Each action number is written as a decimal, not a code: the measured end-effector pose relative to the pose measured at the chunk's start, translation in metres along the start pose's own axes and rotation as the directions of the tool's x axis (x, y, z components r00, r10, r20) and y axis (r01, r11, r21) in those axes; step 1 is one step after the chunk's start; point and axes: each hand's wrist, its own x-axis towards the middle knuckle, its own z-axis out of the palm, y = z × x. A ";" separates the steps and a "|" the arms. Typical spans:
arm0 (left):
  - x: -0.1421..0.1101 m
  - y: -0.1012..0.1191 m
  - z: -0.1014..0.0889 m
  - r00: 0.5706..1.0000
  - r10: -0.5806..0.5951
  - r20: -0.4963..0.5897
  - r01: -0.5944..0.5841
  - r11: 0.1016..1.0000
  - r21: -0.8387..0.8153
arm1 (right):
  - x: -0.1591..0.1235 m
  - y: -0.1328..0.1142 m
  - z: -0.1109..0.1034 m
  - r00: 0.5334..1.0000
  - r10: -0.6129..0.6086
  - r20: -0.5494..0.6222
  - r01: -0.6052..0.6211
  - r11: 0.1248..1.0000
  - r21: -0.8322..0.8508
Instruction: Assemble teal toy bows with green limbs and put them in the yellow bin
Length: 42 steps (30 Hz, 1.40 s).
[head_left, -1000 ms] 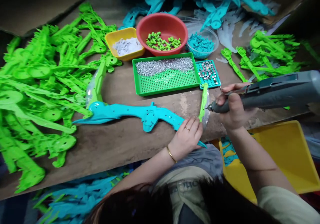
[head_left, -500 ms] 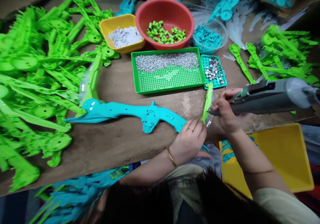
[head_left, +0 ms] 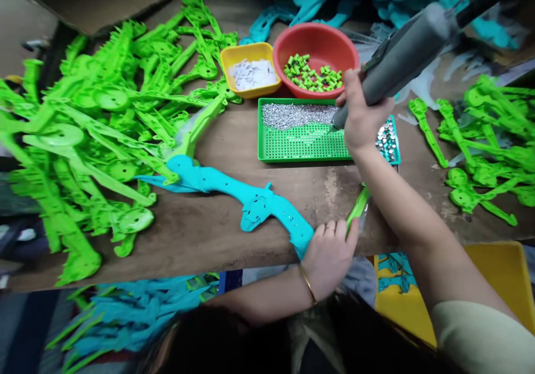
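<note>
Left hand [head_left: 330, 254]: fingers closed over the blue part's [head_left: 257, 204] near end, its body extending leftward on the desk [head_left: 200, 234]. Right hand [head_left: 363, 112]: fingers wrapped around the grey driver [head_left: 401, 56], tip at the green tray [head_left: 307, 140].

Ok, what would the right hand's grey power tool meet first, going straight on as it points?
Probably the green plastic tray's perforated floor, beside silvery metal pieces, though depth is unclear.

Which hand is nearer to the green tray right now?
Right. The right hand, gripping the grey tool, is above the right end of the green tray. The left hand is farther off, holding the blue piece near the table edge.
</note>
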 end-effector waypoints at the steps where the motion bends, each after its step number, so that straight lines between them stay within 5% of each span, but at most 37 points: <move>1: -0.002 -0.002 0.000 1.000 -0.005 0.006 0.005 1.000 0.001 | -0.003 0.010 0.004 0.999 0.005 0.032 -0.005 1.000 -0.020; 15: 0.001 -0.005 -0.002 0.998 -0.001 0.059 0.005 0.998 -0.065 | -0.019 0.031 0.004 0.986 -0.058 0.155 0.086 0.979 -0.184; 20: -0.002 -0.003 0.000 0.999 -0.021 0.038 0.023 0.999 -0.029 | -0.021 0.040 0.007 0.987 -0.122 0.106 0.139 0.974 -0.176; 24: 0.000 -0.003 0.002 0.999 -0.031 0.033 0.031 1.000 0.004 | -0.015 0.024 0.005 0.991 -0.095 0.099 0.105 0.989 -0.103; 30: 0.010 -0.006 0.000 0.994 -0.022 0.103 0.018 0.999 0.040 | -0.013 -0.044 -0.070 0.990 -0.138 -0.008 0.136 0.986 -0.092; 34: 0.012 -0.007 -0.002 0.992 -0.007 0.125 0.000 0.999 0.052 | -0.029 -0.056 -0.120 0.992 -0.089 -0.084 0.088 0.996 -0.017; 42: 0.012 -0.007 -0.004 0.991 -0.008 0.137 -0.003 0.997 0.077 | -0.048 -0.034 -0.136 0.994 -0.016 -0.106 0.009 0.998 -0.067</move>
